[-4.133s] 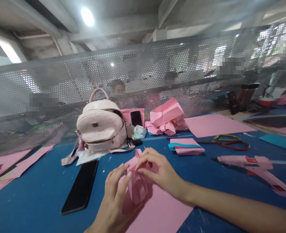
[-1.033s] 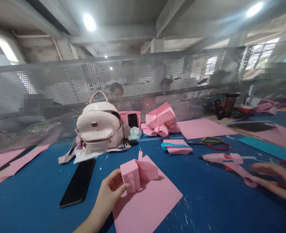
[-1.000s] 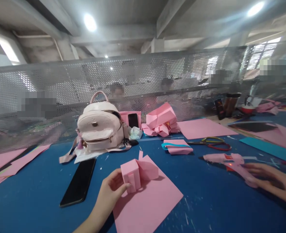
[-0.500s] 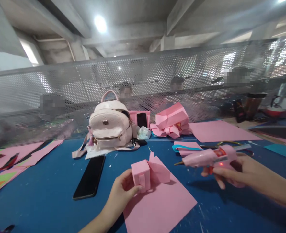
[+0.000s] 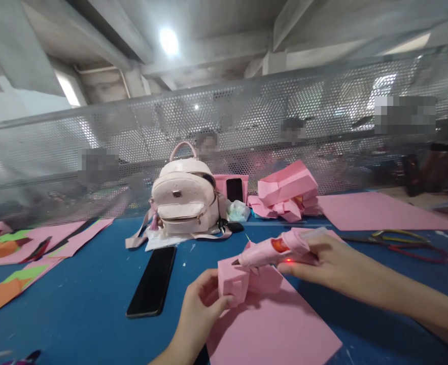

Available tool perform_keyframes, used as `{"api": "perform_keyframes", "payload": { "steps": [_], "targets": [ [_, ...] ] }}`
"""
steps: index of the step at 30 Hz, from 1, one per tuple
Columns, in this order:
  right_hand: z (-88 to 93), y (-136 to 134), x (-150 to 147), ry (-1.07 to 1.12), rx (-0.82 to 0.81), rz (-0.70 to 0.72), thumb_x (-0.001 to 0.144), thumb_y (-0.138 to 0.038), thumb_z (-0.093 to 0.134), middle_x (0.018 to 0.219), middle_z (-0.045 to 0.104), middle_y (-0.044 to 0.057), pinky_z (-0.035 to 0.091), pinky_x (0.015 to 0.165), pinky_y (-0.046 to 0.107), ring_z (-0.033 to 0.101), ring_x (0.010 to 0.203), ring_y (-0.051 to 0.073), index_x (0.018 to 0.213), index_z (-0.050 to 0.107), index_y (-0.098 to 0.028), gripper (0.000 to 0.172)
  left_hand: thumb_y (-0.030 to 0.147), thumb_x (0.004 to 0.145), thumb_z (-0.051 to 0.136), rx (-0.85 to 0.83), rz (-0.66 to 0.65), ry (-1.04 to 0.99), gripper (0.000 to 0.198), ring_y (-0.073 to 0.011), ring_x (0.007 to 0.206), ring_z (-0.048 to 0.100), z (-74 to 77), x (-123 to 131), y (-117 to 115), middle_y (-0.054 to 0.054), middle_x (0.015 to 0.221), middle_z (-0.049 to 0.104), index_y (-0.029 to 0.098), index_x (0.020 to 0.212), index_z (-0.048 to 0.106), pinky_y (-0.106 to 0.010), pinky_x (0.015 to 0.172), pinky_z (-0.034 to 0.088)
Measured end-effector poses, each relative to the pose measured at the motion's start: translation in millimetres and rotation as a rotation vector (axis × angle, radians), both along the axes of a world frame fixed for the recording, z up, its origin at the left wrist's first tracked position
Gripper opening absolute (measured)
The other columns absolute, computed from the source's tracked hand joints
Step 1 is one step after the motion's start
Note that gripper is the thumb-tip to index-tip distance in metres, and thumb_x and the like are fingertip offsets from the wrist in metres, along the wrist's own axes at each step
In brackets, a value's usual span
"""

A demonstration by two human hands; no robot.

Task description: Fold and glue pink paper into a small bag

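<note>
My left hand point(image 5: 204, 309) grips a small folded pink paper box point(image 5: 232, 284) by its left side, thumb on the front face. My right hand point(image 5: 318, 261) is wrapped round a pink hot glue gun point(image 5: 273, 253) with a red light glowing on it. The gun's nozzle points left and lies over the top of the box; whether it touches cannot be told. Beneath the box, a pink paper sheet point(image 5: 277, 324) lies on the blue table. A folded pink flap stands just right of the box, partly hidden by the gun.
A black phone point(image 5: 152, 282) lies left of my hands. Behind stand a pale backpack point(image 5: 183, 197) and a heap of folded pink paper point(image 5: 286, 190). Scissors point(image 5: 399, 241) lie at right, near a large pink sheet point(image 5: 387, 210). A perforated metal screen point(image 5: 151, 126) runs across the back.
My right hand has brought the glue gun leftward, from beside the box to over its top. My left hand still holds the box. The view has turned slightly left.
</note>
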State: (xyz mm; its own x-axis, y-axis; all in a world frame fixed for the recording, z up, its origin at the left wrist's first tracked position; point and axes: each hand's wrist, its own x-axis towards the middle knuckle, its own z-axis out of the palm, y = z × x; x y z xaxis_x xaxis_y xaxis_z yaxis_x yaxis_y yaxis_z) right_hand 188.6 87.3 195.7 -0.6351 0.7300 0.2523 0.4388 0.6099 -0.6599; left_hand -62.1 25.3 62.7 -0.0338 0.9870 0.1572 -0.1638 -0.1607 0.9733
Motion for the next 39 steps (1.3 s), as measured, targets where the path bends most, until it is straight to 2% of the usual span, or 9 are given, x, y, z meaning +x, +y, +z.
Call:
{"api": "perform_keyframes", "payload": {
  "steps": [4, 12, 14, 17, 21, 26, 33, 39],
  "targets": [
    [-3.3, 10, 15, -0.074, -0.111, -0.023, 0.085, -0.037, 0.064, 0.105, 0.074, 0.003, 0.048, 0.087, 0.034, 0.065, 0.095, 0.028, 0.106, 0.075, -0.027, 0.026, 0.01, 0.068, 0.075, -0.022, 0.011, -0.012, 0.033, -0.0232, 0.099, 0.071, -0.9, -1, 2, -0.008, 0.104, 0.077, 0.017, 0.099, 0.072, -0.03, 0.088, 0.054],
    [2.7, 8, 11, -0.096, -0.238, 0.093, 0.088, -0.031, 0.06, 0.104, 0.072, 0.002, 0.047, 0.085, 0.032, 0.063, 0.095, 0.024, 0.11, 0.073, -0.024, 0.027, 0.014, 0.066, 0.079, -0.053, 0.039, -0.058, 0.032, -0.0238, 0.097, 0.072, 4.9, 6, -3, -0.008, 0.102, 0.077, 0.017, 0.097, 0.073, -0.03, 0.085, 0.056],
    [6.8, 5, 8, -0.103, -0.27, 0.119, 0.089, -0.029, 0.059, 0.102, 0.071, 0.002, 0.047, 0.086, 0.033, 0.063, 0.095, 0.024, 0.109, 0.072, -0.022, 0.025, 0.013, 0.066, 0.079, -0.055, 0.044, -0.044, 0.032, -0.024, 0.098, 0.071, 5.1, 6, -3, -0.008, 0.102, 0.077, 0.017, 0.097, 0.073, -0.03, 0.085, 0.056],
    [8.6, 3, 7, -0.141, -0.305, 0.083, 0.091, -0.035, 0.057, 0.095, 0.071, 0.004, 0.049, 0.084, 0.035, 0.063, 0.094, 0.025, 0.101, 0.073, -0.019, 0.025, 0.012, 0.065, 0.079, -0.053, 0.047, -0.023, 0.033, -0.0245, 0.101, 0.071, 4.1, 5, -2, -0.007, 0.102, 0.077, 0.018, 0.097, 0.074, -0.03, 0.087, 0.055],
    [2.4, 2, 8, -0.146, -0.301, 0.023, 0.088, -0.041, 0.061, 0.097, 0.071, 0.003, 0.051, 0.078, 0.032, 0.065, 0.094, 0.026, 0.095, 0.073, -0.022, 0.023, 0.012, 0.067, 0.079, -0.041, 0.026, 0.028, 0.033, -0.024, 0.102, 0.07, 2.4, 2, -2, -0.007, 0.104, 0.076, 0.018, 0.098, 0.073, -0.03, 0.089, 0.055],
    [2.4, 0, 6, -0.121, -0.339, 0.064, 0.09, -0.038, 0.06, 0.086, 0.072, 0.001, 0.051, 0.071, 0.029, 0.066, 0.088, 0.024, 0.085, 0.073, -0.024, 0.019, 0.012, 0.068, 0.078, -0.016, 0.013, 0.049, 0.032, -0.0229, 0.102, 0.069, 1.9, 1, -3, -0.006, 0.104, 0.076, 0.019, 0.099, 0.072, -0.029, 0.091, 0.053],
    [2.2, -3, 7, -0.146, -0.344, 0.03, 0.09, -0.042, 0.059, 0.088, 0.071, 0.001, 0.05, 0.071, 0.029, 0.066, 0.092, 0.026, 0.086, 0.072, -0.024, 0.022, 0.01, 0.068, 0.078, -0.003, 0.008, 0.076, 0.033, -0.0229, 0.101, 0.07, 4.5, 1, -3, -0.006, 0.102, 0.076, 0.018, 0.099, 0.072, -0.028, 0.09, 0.053],
    [0.9, -1, 8, -0.184, -0.354, -0.004, 0.087, -0.043, 0.061, 0.092, 0.071, 0.002, 0.049, 0.072, 0.03, 0.065, 0.088, 0.024, 0.093, 0.071, -0.023, 0.023, 0.012, 0.068, 0.078, 0.009, 0.023, 0.1, 0.031, -0.0232, 0.101, 0.07, 6.3, 2, -4, -0.006, 0.102, 0.076, 0.018, 0.099, 0.073, -0.028, 0.089, 0.053]
  ]
}}
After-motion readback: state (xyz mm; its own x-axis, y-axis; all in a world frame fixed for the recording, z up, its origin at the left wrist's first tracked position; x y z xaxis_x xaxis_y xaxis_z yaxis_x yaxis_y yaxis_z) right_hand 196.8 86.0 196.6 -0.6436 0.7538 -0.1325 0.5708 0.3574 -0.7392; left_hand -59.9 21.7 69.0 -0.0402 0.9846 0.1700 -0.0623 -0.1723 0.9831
